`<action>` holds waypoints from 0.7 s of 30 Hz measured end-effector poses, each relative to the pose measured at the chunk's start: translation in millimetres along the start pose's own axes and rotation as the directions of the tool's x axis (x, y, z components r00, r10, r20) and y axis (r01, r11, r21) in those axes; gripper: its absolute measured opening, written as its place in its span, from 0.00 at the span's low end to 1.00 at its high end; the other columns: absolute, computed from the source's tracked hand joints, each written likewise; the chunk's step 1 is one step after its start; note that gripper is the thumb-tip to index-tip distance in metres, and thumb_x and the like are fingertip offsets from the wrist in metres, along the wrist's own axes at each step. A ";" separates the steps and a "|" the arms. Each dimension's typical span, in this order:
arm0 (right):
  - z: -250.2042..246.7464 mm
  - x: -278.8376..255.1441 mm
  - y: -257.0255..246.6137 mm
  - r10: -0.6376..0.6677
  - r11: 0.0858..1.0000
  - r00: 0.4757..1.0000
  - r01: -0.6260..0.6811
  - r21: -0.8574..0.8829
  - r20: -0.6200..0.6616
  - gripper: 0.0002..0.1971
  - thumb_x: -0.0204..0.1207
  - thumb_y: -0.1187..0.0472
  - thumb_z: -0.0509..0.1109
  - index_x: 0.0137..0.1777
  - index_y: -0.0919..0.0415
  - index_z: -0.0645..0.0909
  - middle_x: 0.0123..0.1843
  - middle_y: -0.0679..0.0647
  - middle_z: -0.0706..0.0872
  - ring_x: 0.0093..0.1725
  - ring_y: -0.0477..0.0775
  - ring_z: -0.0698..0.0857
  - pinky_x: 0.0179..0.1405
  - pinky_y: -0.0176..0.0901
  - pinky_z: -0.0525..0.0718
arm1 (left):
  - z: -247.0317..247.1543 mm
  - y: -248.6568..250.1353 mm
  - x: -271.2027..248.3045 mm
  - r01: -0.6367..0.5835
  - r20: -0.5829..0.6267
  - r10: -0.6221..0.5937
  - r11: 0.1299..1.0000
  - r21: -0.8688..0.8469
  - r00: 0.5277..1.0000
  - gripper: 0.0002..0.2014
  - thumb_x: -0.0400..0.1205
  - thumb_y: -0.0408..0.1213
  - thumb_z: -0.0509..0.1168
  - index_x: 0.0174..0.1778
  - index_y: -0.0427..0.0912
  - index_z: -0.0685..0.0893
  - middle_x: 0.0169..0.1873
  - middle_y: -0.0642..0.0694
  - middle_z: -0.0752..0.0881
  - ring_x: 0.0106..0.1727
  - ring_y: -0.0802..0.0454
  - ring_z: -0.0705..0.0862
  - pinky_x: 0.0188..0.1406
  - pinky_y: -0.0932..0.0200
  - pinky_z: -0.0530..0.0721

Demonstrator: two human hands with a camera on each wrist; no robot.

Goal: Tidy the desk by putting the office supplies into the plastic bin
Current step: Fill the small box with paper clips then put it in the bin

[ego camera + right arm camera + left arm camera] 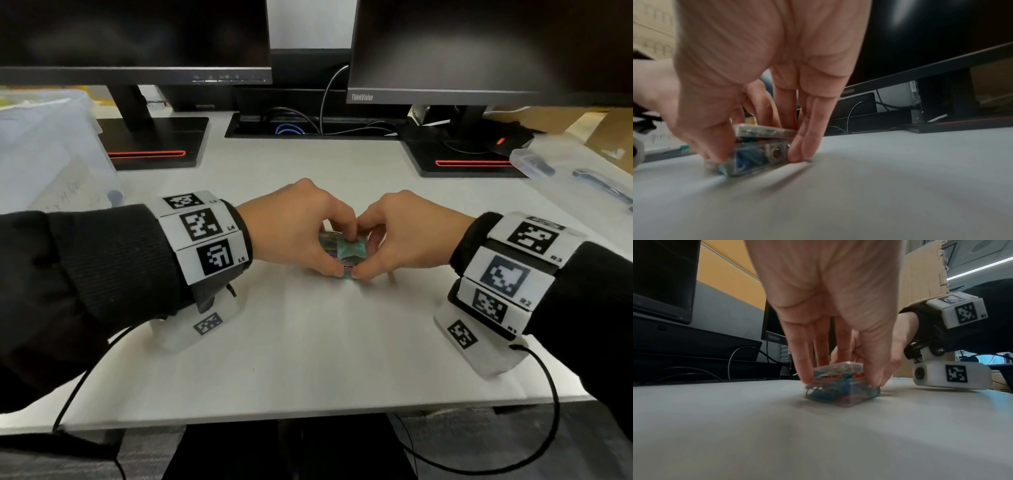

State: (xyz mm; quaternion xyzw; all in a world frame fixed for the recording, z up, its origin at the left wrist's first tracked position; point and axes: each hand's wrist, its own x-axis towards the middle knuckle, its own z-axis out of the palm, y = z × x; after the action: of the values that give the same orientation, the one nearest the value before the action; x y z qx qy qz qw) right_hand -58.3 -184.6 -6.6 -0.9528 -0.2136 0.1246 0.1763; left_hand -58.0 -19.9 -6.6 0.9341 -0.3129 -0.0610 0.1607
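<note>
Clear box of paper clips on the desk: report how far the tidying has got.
Done: pens already lie in the clear plastic bin at the right. In hand: the left hand and right hand both grip the clear box of coloured paper clips, which sits on the white desk, its lid seemingly not fully seated. Left: shutting it if needed and carrying it to the bin.

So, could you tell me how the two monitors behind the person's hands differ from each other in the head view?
The left monitor sits farther left and its stand base is fully visible; the right monitor has a mouse and clutter over part of its base. The right monitor shows a ThinkVision logo on its lower bezel; no logo can be read on the left monitor. Both screens are dark, and both bases carry a red stripe.
</note>
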 end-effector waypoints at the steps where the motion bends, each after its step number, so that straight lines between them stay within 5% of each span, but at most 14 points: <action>1: 0.0 0.4 -0.2 -0.003 1.000 1.000 0.003 0.003 0.001 0.19 0.60 0.48 0.79 0.50 0.55 0.88 0.43 0.53 0.89 0.45 0.52 0.87 0.48 0.49 0.86 | -0.1 -0.4 0.4 0.001 -0.005 -0.001 1.000 -0.013 1.000 0.17 0.67 0.48 0.77 0.51 0.53 0.86 0.40 0.59 0.84 0.47 0.56 0.85 0.49 0.63 0.80; 11: 0.4 2.2 4.1 -0.011 1.000 0.999 0.010 0.030 0.035 0.20 0.64 0.43 0.72 0.54 0.52 0.84 0.46 0.47 0.86 0.46 0.47 0.83 0.45 0.38 0.82 | -5.7 -6.8 1.1 0.027 -0.021 -0.031 0.986 -0.162 0.999 0.14 0.64 0.46 0.79 0.45 0.52 0.89 0.42 0.58 0.89 0.45 0.63 0.88 0.47 0.75 0.78; 21: -2.9 2.2 3.0 0.006 0.999 0.998 -0.008 0.032 0.065 0.25 0.58 0.43 0.80 0.56 0.49 0.85 0.38 0.36 0.82 0.44 0.42 0.83 0.39 0.27 0.77 | -3.2 -13.3 3.3 0.010 0.042 -0.002 0.985 -0.173 0.999 0.19 0.58 0.48 0.82 0.45 0.54 0.90 0.44 0.57 0.84 0.49 0.61 0.83 0.55 0.58 0.84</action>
State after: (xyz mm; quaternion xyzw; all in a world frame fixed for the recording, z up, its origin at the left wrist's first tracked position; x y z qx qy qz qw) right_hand -54.3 -187.0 -5.4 -0.9460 -0.2141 0.1597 0.1839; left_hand -47.2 -11.1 -8.1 0.9160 -0.3068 -0.1080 0.2347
